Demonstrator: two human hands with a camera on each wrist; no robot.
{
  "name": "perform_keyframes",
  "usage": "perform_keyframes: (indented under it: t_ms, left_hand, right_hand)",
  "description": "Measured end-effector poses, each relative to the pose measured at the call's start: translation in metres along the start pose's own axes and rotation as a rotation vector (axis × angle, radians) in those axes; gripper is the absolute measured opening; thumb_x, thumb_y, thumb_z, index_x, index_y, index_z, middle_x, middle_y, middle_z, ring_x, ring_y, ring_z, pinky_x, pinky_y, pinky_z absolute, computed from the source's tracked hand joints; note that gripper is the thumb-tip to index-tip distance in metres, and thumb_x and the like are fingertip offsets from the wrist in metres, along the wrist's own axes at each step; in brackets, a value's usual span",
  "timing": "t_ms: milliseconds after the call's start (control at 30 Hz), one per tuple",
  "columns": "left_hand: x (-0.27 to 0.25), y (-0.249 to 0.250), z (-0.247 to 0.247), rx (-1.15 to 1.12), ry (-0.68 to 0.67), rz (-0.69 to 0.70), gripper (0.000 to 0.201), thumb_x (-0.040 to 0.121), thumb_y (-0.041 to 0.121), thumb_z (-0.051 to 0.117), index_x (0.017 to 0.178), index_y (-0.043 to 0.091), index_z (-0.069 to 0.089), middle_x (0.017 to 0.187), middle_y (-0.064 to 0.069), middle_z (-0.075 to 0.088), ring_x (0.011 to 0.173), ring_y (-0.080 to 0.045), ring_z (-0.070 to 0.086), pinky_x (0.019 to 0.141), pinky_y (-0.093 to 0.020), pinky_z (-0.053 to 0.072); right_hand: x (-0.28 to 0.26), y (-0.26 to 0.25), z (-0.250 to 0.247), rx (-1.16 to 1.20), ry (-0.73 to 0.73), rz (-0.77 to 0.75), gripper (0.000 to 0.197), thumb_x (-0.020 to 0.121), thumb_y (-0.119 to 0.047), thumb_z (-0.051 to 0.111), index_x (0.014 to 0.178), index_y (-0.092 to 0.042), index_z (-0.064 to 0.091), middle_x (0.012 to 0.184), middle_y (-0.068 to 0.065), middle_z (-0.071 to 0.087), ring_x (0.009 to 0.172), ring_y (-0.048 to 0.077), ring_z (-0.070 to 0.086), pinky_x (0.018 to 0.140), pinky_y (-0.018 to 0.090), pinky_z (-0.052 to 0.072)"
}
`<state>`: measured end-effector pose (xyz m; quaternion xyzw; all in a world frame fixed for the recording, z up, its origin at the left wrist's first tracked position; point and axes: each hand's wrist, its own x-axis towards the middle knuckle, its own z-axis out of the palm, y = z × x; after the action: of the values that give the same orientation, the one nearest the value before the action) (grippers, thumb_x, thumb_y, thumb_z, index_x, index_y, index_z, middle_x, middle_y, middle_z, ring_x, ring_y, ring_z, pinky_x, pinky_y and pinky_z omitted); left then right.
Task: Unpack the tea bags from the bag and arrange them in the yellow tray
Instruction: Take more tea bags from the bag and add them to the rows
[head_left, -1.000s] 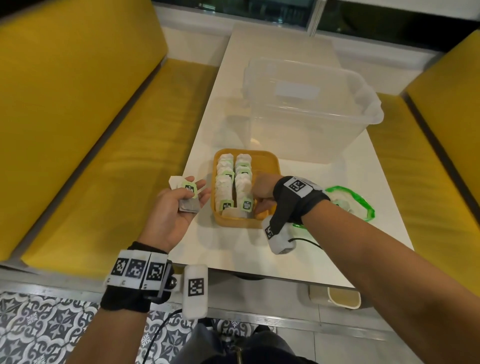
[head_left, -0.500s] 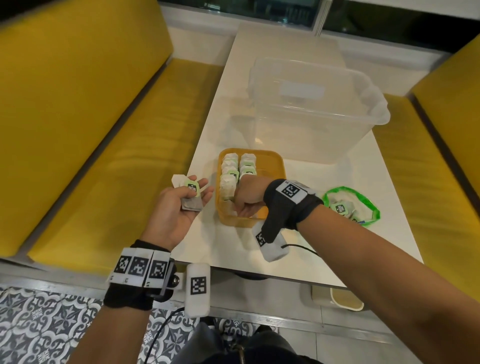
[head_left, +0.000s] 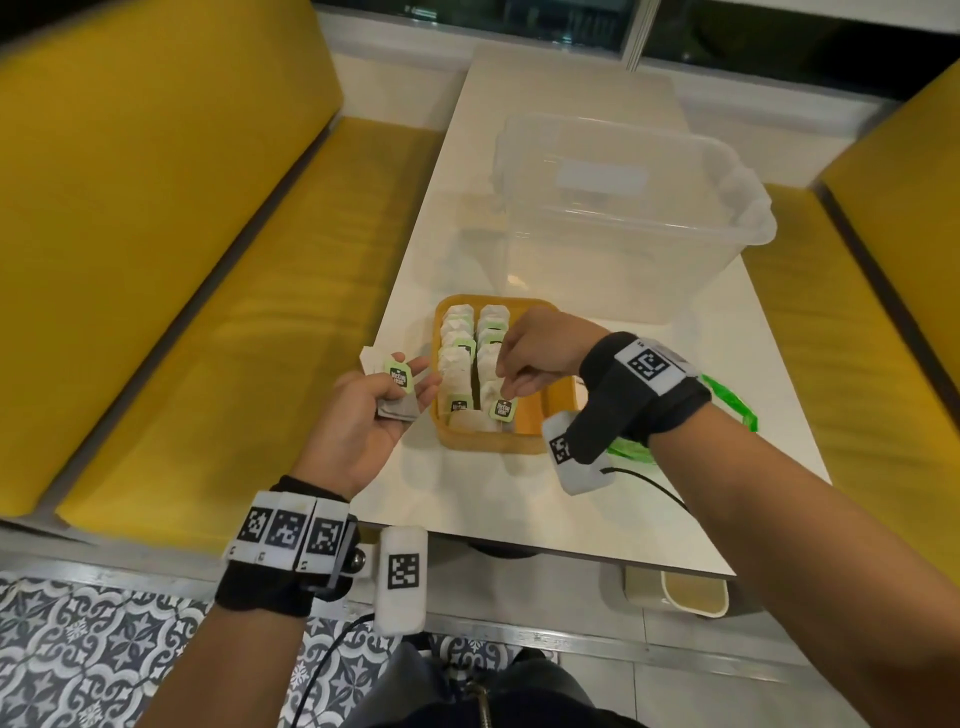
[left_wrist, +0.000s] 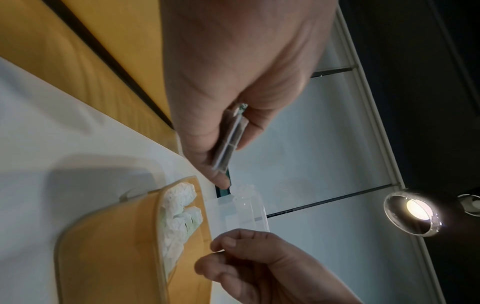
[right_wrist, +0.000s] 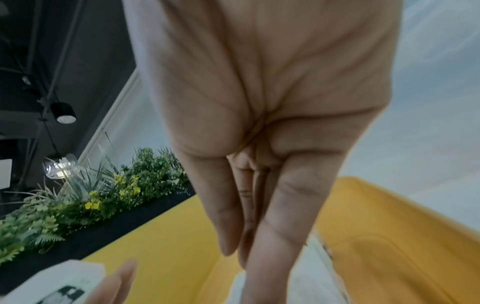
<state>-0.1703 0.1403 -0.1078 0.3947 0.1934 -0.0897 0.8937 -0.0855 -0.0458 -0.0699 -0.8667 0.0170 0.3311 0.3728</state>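
The yellow tray (head_left: 524, 441) sits near the table's front edge and holds two rows of upright white tea bags (head_left: 457, 358) with green tags. My left hand (head_left: 384, 395) hovers left of the tray and grips a few tea bags (left_wrist: 231, 135), one green tag (head_left: 399, 374) on top. My right hand (head_left: 511, 382) is over the right row, thumb and fingertips pressed together on the top of a tea bag (head_left: 490, 391) near the front end. The green-edged plastic bag (head_left: 730, 402) lies right of the tray, mostly hidden behind my right wrist.
A large clear plastic container (head_left: 623, 218) stands just beyond the tray. Yellow benches (head_left: 234, 338) flank the white table (head_left: 701, 467) on both sides. The table's front edge runs just below the tray. A small bin (head_left: 691, 592) sits on the floor under the table.
My right hand has lifted from the tray's near end and shifted slightly farther along the right row. The left hand has kept its tea bags and barely moved.
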Motion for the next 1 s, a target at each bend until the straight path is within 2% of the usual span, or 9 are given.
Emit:
perform_keyframes:
  t_ms: [100, 200, 367, 533, 600, 667, 733, 900, 1000]
  left_hand:
    - [0.000, -0.003, 0.005, 0.076, -0.046, 0.010, 0.028, 0.094, -0.013, 0.030, 0.108, 0.000, 0.052, 0.115, -0.020, 0.063, 0.103, -0.030, 0.066, 0.084, -0.031, 0.058]
    - [-0.001, -0.007, 0.010, 0.177, -0.110, 0.013, 0.034, 0.096, -0.011, 0.036, 0.125, 0.000, 0.050, 0.122, -0.018, 0.064, 0.117, -0.028, 0.062, 0.089, -0.029, 0.056]
    - [-0.005, -0.017, 0.025, 0.286, -0.282, -0.026, 0.036, 0.098, -0.003, 0.043, 0.133, 0.003, 0.048, 0.119, -0.017, 0.068, 0.112, -0.025, 0.065, 0.084, -0.027, 0.057]
    - [-0.010, -0.025, 0.043, 0.399, -0.348, -0.030, 0.031, 0.095, 0.005, 0.052, 0.126, 0.003, 0.054, 0.112, -0.014, 0.071, 0.102, -0.022, 0.069, 0.085, -0.029, 0.058]
    - [-0.011, -0.027, 0.045, 0.403, -0.362, -0.043, 0.028, 0.095, 0.007, 0.052, 0.123, 0.006, 0.055, 0.116, -0.017, 0.069, 0.104, -0.025, 0.069, 0.087, -0.033, 0.056]
    - [-0.010, -0.030, 0.045, 0.332, -0.385, -0.086, 0.029, 0.098, 0.010, 0.047, 0.127, 0.008, 0.052, 0.121, -0.021, 0.066, 0.108, -0.031, 0.067, 0.088, -0.034, 0.056]
    - [-0.009, -0.033, 0.048, 0.220, -0.363, -0.131, 0.034, 0.102, 0.020, 0.042, 0.133, 0.008, 0.048, 0.123, -0.020, 0.065, 0.105, -0.033, 0.067, 0.084, -0.034, 0.058]
    - [-0.005, -0.037, 0.058, 0.326, -0.274, -0.106, 0.056, 0.098, 0.054, 0.025, 0.117, 0.013, 0.059, 0.095, -0.012, 0.071, 0.077, -0.020, 0.069, 0.070, -0.028, 0.058]
    - [-0.004, -0.040, 0.063, 0.439, -0.253, -0.053, 0.062, 0.096, 0.060, 0.024, 0.110, 0.011, 0.060, 0.077, -0.010, 0.063, 0.067, -0.017, 0.060, 0.065, -0.027, 0.051]
  right_hand:
    - [-0.009, 0.004, -0.007, -0.059, 0.014, -0.056, 0.015, 0.089, -0.003, 0.061, 0.100, 0.006, 0.067, 0.083, 0.020, 0.073, 0.062, 0.018, 0.069, 0.059, 0.024, 0.059]
    - [-0.021, 0.005, -0.009, 0.005, 0.071, -0.174, 0.012, 0.089, 0.000, 0.059, 0.097, 0.005, 0.067, 0.087, 0.024, 0.072, 0.073, 0.025, 0.070, 0.068, 0.029, 0.060]
    - [-0.045, -0.008, -0.012, -0.004, 0.126, -0.452, 0.017, 0.084, 0.000, 0.066, 0.101, -0.003, 0.069, 0.090, 0.011, 0.071, 0.068, 0.007, 0.064, 0.062, 0.023, 0.057]
    - [-0.049, -0.003, -0.012, -0.305, 0.122, -0.532, 0.036, 0.077, -0.012, 0.077, 0.112, -0.014, 0.069, 0.105, 0.002, 0.067, 0.081, 0.012, 0.061, 0.076, 0.026, 0.052]
    - [-0.050, 0.003, -0.011, -0.249, 0.087, -0.539, 0.030, 0.076, -0.007, 0.076, 0.105, -0.010, 0.071, 0.092, 0.005, 0.069, 0.070, 0.012, 0.062, 0.070, 0.030, 0.054]
    - [-0.049, 0.008, -0.012, -0.195, 0.113, -0.534, 0.024, 0.075, -0.001, 0.076, 0.098, -0.006, 0.072, 0.072, 0.001, 0.063, 0.058, 0.009, 0.057, 0.060, 0.027, 0.051]
    - [-0.049, 0.013, -0.014, -0.140, 0.150, -0.507, 0.022, 0.075, 0.003, 0.075, 0.096, -0.003, 0.071, 0.068, 0.000, 0.055, 0.055, 0.011, 0.059, 0.059, 0.029, 0.054]
    - [-0.049, 0.015, -0.011, 0.038, 0.202, -0.519, 0.025, 0.075, 0.002, 0.077, 0.098, -0.003, 0.070, 0.074, -0.001, 0.054, 0.049, 0.002, 0.055, 0.059, 0.021, 0.054]
    - [-0.048, 0.011, -0.008, -0.089, 0.235, -0.536, 0.028, 0.074, -0.007, 0.080, 0.100, -0.010, 0.070, 0.084, 0.000, 0.055, 0.054, 0.000, 0.055, 0.055, 0.012, 0.046]
